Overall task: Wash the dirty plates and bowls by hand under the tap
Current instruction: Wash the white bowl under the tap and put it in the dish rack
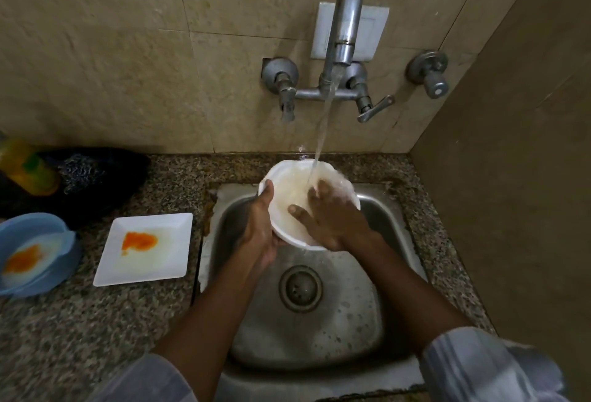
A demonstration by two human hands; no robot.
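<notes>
Beige wall tiles (96,49) stand behind a speckled granite counter (80,321), and a small steel sink (351,321) is set into it at the right.

At the far left a yellow bottle (25,166) lies on a dark cloth (96,177); what kind of bottle it is I cannot tell. Nearer, at the left edge, a blue bowl (68,246) holds an orange stain. Just beside it, to the right, a white square plate (144,249) carries the same orange stain. Both wait on the counter, well apart from the water.

Over the far part of the sink, a white round bowl (287,232) is held under the running tap (345,17). The left hand (259,225) grips its left rim, with the thumb over the edge and the fingers curled beneath. The right hand (329,213) lies inside the bowl with its fingers spread and rather straight, pressing on the wet inner surface where the stream falls.

I judge that the step in hand is rubbing and rinsing this first bowl; no orange colour shows in it now. The next move calls for turning the bowl so the water reaches all sides, then putting it down somewhere clean and reaching left for the square plate.

Little free space for clean dishes shows on the counter, since the dirty pieces take the left side. A wet bowl may also slip from the one hand that grips it.
</notes>
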